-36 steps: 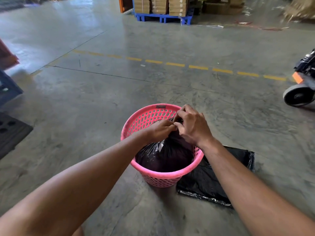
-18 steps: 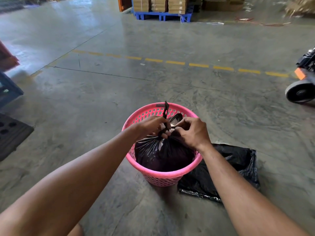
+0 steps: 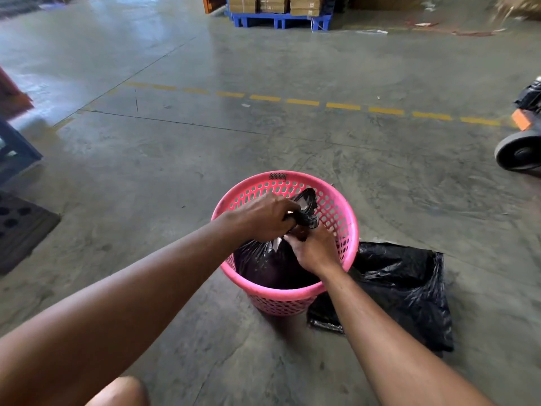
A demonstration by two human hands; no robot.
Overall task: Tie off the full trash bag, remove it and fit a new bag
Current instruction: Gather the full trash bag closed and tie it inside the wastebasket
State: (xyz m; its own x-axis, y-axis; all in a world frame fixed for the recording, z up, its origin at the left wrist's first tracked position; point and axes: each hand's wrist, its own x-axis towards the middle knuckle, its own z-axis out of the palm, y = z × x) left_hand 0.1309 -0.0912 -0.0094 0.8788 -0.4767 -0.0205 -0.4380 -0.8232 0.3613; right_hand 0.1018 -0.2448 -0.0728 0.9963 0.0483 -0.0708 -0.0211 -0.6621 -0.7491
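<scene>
A pink perforated basket point(image 3: 344, 218) stands on the concrete floor with a full black trash bag point(image 3: 265, 266) inside it. The bag's neck is gathered and twisted into a knot above the bag. My left hand point(image 3: 260, 219) grips the twisted neck from the left at the knot. Just below the knot, my right hand point(image 3: 314, 252) pinches the neck. A loose flap of the bag sticks up behind the knot. A flat black spare bag point(image 3: 407, 285) lies on the floor against the basket's right side.
A wheeled cart point(image 3: 524, 142) with a black wheel stands at the right edge. A blue pallet point(image 3: 278, 20) loaded with cardboard boxes is far ahead. A dark mat point(image 3: 20, 227) and a blue frame point(image 3: 14, 150) sit at the left. A dashed yellow line crosses the floor.
My left hand has moved up and over the bag's neck. My right hand has dropped below it, and the loose ends have been drawn into a tighter knot.
</scene>
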